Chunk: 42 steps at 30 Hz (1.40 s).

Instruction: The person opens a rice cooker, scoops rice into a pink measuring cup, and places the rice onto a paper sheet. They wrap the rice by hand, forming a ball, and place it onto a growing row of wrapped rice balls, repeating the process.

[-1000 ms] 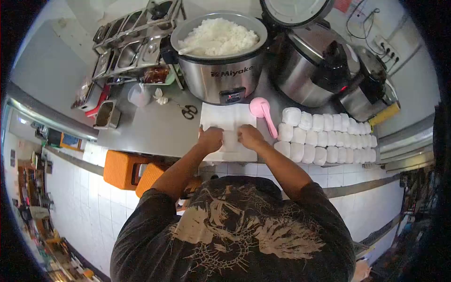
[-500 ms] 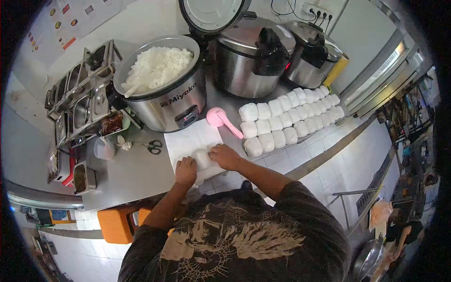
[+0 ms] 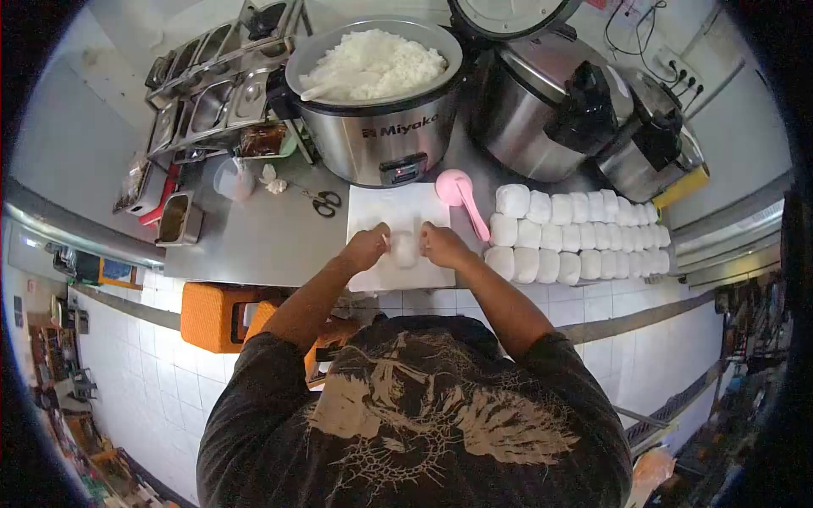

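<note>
A small white bundle (image 3: 404,249) lies on white paper (image 3: 373,203) at the table's front edge, between my two hands. My left hand (image 3: 367,247) is at the bundle's left side, its fingers closed in a pinch on thin white wrapping. On the right, my right hand (image 3: 442,245) pinches too, but what its fingers hold is too small to make out. Just behind it a pink scoop (image 3: 457,190) rests partly on the paper. Rows of several white wrapped bundles (image 3: 550,237) stand to the right.
An open cooker (image 3: 373,140) full of white rice (image 3: 377,66) stands behind the paper, with closed cookers (image 3: 529,110) to its right. Scissors (image 3: 323,203), a plastic cup (image 3: 233,180) and metal trays (image 3: 212,108) are on the left. Orange stools (image 3: 212,317) stand below the table.
The view has turned and shifted, so the table sits higher and straighter. My hands have moved apart from the white bundle, one to each side of it.
</note>
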{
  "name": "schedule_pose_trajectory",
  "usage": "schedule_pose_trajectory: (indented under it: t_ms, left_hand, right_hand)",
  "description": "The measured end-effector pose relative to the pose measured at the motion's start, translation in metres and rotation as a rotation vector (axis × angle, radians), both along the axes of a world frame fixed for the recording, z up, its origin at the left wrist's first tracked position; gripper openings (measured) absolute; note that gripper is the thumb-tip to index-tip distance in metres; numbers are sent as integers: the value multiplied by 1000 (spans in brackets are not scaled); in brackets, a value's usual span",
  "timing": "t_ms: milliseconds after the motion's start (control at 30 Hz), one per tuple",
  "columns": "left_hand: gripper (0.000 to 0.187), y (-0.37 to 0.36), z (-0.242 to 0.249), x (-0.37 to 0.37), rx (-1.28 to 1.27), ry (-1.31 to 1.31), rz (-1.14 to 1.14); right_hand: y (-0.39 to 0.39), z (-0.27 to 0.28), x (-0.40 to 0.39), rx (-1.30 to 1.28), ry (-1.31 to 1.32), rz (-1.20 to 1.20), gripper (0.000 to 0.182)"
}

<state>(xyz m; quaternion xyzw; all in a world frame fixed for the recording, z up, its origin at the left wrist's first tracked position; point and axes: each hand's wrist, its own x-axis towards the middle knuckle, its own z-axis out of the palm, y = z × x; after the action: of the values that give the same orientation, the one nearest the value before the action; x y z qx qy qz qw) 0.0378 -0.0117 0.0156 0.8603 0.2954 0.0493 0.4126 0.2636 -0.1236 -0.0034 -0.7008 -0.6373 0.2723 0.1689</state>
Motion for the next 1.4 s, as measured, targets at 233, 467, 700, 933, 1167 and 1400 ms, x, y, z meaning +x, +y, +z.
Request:
schedule_pose_trajectory:
  t_ms: [233,467,700,933,1167,1400]
  left_hand:
    - [22,-36,-41,10,472,-106,303]
    - [23,-63,-27,1,-611,-477,285]
    - [26,-100,40,54,-779,-429,397]
    - [24,-146,54,158,-112,-443,441]
    - [62,-201,46,241,-799,-605,288]
    - [63,-213,61,235,-1023,155,31]
  right_hand:
    - [6,1,-9,-3,80,41,37]
    - [-36,43,7,180,676,212,40]
    - [-82,65,40,342,608,-37,21]
    - [-142,79,68,329,1047,-492,38]
    - [-224,112,145,334,1779,-366,58]
    - [-259,87,246,469,1116,-563,70]
